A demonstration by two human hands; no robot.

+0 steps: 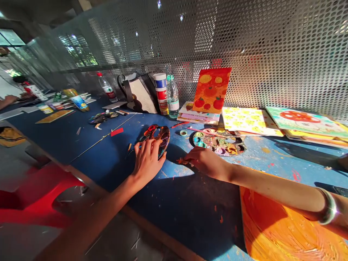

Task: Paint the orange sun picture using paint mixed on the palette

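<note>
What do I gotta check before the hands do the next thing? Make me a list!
1. Left hand on left palette: ok, fingers rest on it.
2. Right hand has a firm grip: cannot tell; its fingertips are at a small painty clump.
3. Green-capped bottle upright and closed: ok.
4. Near painting untouched by the right arm: cannot tell; the arm crosses over it.
5. Table free of paint marks: not ok, specks show.
</note>
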